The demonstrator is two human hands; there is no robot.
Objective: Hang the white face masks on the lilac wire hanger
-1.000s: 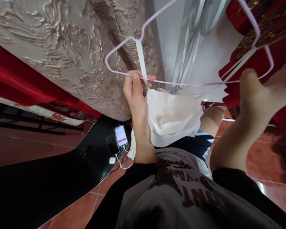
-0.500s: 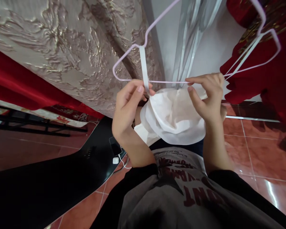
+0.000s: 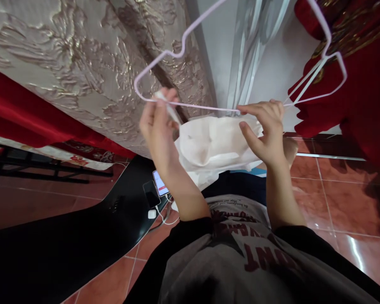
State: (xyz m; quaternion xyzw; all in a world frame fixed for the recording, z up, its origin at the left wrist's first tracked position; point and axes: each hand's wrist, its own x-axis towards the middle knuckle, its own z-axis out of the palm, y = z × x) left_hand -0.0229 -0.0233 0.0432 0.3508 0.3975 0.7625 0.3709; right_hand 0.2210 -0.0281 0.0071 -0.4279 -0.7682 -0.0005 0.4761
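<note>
A pale pink clothes hanger [image 3: 205, 107] hangs in front of me, its lower bar level with my hands. My left hand [image 3: 160, 126], slightly blurred, pinches a white strap [image 3: 171, 110] at the hanger's left end, by the lower bar. The strap runs down to a white garment [image 3: 215, 137] below the bar. Over the right part of the bar lies my right hand [image 3: 266, 128], index finger stretched along it and thumb apart; its other fingers are partly hidden. Thin white straps [image 3: 308, 80] still loop over the hanger's right shoulder notch.
Embossed beige fabric [image 3: 76, 63] hangs at left, red cloth [image 3: 361, 93] at right. On a black bench [image 3: 82, 228] lie two phones [image 3: 151, 194] with charging cables and a white adapter [image 3: 152, 214]. Red tiles [image 3: 345, 190] cover the floor.
The left strap has come off the hanger's left notch and is now pinched in my left hand, which moved left and up. Hanger and garment have shifted left; a second phone is now visible.
</note>
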